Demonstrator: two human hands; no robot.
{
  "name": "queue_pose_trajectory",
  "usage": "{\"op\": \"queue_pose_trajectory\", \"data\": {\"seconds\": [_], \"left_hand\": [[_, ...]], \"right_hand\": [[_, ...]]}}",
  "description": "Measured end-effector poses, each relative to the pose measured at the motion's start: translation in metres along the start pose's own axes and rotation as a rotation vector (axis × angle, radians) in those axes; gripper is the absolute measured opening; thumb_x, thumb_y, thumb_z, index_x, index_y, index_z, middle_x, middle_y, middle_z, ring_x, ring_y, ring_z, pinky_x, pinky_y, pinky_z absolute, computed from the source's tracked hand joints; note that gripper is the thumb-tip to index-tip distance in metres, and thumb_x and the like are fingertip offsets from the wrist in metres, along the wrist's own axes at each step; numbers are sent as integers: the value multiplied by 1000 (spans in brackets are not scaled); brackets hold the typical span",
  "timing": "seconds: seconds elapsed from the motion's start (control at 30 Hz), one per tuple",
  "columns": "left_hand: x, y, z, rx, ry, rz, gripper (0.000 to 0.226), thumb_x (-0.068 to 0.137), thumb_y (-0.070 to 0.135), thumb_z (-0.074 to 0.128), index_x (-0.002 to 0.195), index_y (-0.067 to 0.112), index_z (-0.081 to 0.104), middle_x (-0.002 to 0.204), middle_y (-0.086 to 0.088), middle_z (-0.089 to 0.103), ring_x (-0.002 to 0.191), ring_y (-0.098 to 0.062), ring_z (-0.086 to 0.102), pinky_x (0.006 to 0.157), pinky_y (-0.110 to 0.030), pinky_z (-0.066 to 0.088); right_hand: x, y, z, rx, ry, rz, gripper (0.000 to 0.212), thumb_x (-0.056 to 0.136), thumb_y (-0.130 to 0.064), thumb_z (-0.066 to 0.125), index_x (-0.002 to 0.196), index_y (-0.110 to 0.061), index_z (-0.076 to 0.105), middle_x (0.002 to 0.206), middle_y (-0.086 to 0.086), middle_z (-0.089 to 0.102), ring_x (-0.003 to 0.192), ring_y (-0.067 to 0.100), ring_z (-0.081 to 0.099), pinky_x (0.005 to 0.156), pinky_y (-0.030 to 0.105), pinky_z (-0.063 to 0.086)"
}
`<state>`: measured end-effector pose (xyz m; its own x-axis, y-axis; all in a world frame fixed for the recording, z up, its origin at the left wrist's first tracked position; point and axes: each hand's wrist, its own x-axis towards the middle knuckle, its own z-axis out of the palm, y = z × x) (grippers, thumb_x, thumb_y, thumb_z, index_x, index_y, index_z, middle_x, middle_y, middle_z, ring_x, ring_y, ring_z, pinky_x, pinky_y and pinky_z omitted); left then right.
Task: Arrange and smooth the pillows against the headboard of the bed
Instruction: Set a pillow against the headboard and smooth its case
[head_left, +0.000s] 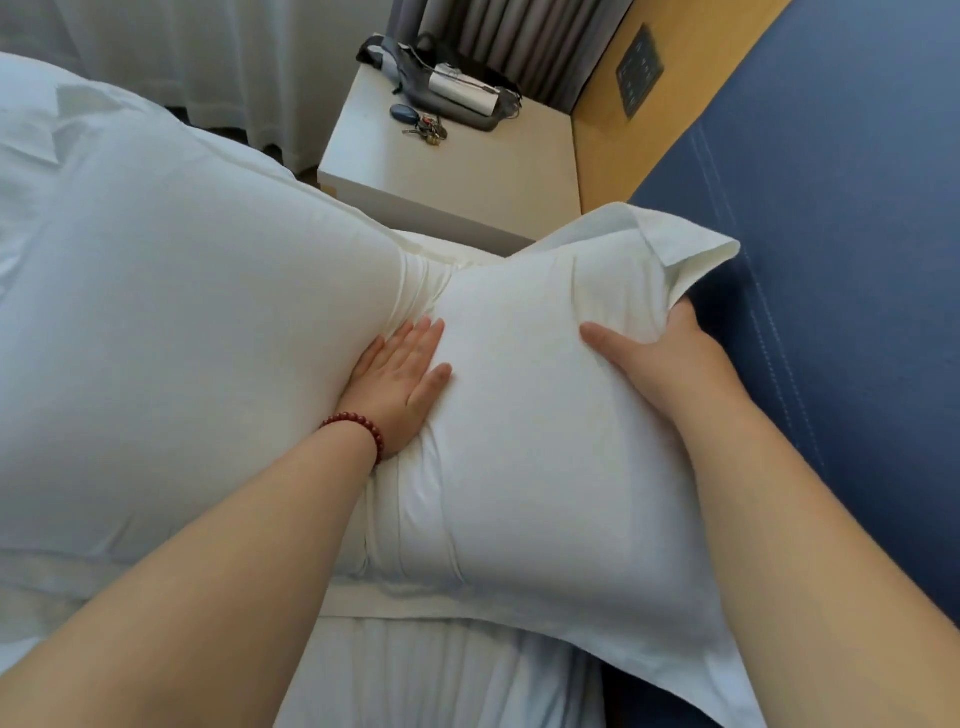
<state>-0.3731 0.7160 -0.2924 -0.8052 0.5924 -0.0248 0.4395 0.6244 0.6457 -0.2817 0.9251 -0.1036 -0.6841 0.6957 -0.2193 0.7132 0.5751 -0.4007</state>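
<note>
Two hands work one white pillow (545, 426): the left hand (400, 384) presses flat on it, fingers straight; the right hand (660, 364) grips its edge, thumb on top, fingers curled behind. It lies just beside the blue headboard (841, 249), touching a second pillow (182, 312). On the nightstand (457, 176), keys (425, 128) and a dark bag (415, 78) holding a white bundle (465, 88).

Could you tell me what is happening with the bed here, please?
A person is setting a white pillow against the blue headboard. The left hand presses flat on its side, where it meets a second pillow. The right hand grips its far edge by the headboard. The case is creased near the bottom.
</note>
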Motion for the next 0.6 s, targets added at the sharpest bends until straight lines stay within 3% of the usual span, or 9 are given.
{"op": "queue_pose_trajectory", "data": {"seconds": [0.1,0.2,0.3,0.43,0.5,0.6], "left_hand": [[-6,4,-9,21,-17,-11,72,89,63,0,154,34,-4,162,15,-7,146,0,-9,116,-24,-10],[-18,9,-15,36,-8,6,69,91,59,4,155,32,-4,161,16,-8,146,2,-10,114,-21,-12],[-28,7,-18,20,-18,22,65,98,55,11,155,28,-3,162,13,-7,145,1,-10,115,-21,-11],[-32,3,-26,-107,21,15,65,98,53,21,155,23,11,163,6,5,148,-3,1,116,-22,-5],[-38,4,-30,-159,31,32,66,98,52,24,155,20,15,163,3,9,148,-5,4,116,-23,-3],[-57,14,-27,-221,8,1,75,94,62,20,155,20,12,163,-1,8,149,-9,2,118,-27,-2]], "right_hand": [[-34,13,-15,-12,-46,82,110,69,-71,70,152,-27,15,140,1,48,119,31,52,80,38,40],[-66,26,-16,6,-69,163,104,66,-74,70,144,-17,32,137,0,51,115,27,54,78,36,41],[-97,46,-14,257,-87,115,94,60,-71,75,137,-25,47,130,-12,58,110,14,56,86,34,45],[-128,67,-9,591,-235,81,97,54,-56,86,138,-43,40,121,-21,63,109,6,63,90,33,51],[-132,70,1,539,-143,102,94,57,-54,87,135,-44,36,116,-21,61,105,8,62,89,35,51],[-137,61,13,446,60,103,75,68,-54,82,124,-33,37,107,-19,55,96,7,58,81,32,47]]}}
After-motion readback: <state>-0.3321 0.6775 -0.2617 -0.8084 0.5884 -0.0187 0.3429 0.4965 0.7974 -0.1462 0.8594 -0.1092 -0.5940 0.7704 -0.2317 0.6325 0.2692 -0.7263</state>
